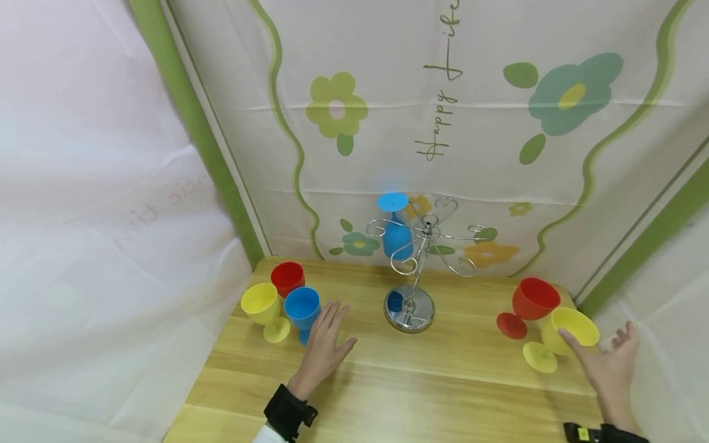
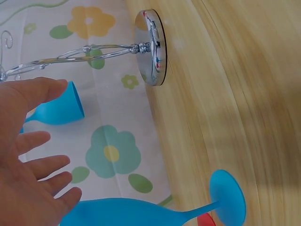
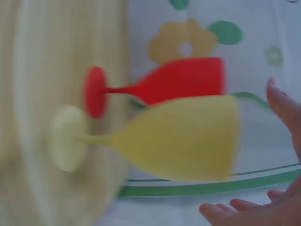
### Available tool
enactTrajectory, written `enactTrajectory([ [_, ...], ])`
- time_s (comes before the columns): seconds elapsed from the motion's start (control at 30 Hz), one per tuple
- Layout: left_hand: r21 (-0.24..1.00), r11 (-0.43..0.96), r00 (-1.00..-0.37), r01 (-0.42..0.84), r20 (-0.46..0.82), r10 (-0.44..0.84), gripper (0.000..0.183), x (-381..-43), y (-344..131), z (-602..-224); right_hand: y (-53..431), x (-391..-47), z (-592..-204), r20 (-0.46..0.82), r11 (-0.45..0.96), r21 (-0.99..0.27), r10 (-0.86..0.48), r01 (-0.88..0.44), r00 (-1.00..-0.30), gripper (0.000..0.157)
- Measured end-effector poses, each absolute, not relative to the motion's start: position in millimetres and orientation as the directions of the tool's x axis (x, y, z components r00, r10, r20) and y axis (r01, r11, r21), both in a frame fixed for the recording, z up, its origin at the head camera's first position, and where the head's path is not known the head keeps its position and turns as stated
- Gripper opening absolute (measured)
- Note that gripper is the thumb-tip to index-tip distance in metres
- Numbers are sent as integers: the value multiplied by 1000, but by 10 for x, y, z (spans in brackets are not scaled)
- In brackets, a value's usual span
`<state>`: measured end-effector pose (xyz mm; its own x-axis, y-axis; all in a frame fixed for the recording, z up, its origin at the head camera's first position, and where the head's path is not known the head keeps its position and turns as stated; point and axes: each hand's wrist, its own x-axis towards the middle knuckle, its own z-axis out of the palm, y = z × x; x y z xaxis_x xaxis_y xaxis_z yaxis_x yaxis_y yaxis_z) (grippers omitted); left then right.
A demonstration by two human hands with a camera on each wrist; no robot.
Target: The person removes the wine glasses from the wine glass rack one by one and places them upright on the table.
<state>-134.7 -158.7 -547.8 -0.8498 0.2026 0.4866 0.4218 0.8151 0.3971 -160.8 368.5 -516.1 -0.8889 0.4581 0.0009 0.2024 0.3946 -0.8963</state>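
Observation:
My left hand [image 1: 323, 357] is beside the blue goblet [image 1: 303, 307] at the left, fingers extended and thumb spread. In the left wrist view that goblet [image 2: 122, 212] stands past the fingertips, not gripped. At the right, my right hand [image 1: 612, 369] is spread next to a yellow goblet [image 1: 573, 326], its thumb overlapping the bowl in the head view. The right wrist view shows a gap between this yellow goblet [image 3: 178, 139] and the hand [image 3: 277, 207]. Between the hands stands a chrome stemware rack [image 1: 410, 311] with curled arms. Another blue goblet [image 1: 397, 239] hangs upside down from it.
Behind the left blue goblet are a yellow goblet [image 1: 261, 303] and a red goblet [image 1: 288, 278]. A second red goblet [image 1: 535, 299] stands behind the right yellow one. White flowered cloth [image 1: 388, 160] surrounds the wooden table [image 1: 421, 394] at the back and sides.

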Motion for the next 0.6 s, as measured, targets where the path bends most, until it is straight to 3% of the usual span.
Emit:
enactTrajectory([
  [0.17, 415, 811, -864, 413, 459, 205, 75, -1339, -1582, -5478, 3614, -1736, -4521, 191, 628, -778, 269, 22, -944, 110],
  [0.37, 418, 806, -860, 420, 468, 205, 74, -1318, -1584, -5492, 2968, -2168, -3708, 333, 700, -648, -93, -300, -938, 86],
  [0.6, 421, 809, -881, 411, 411, 234, 75, -1303, -1547, -5536, 1941, -2513, -3030, 267, 733, -451, -433, -509, -861, 63],
])
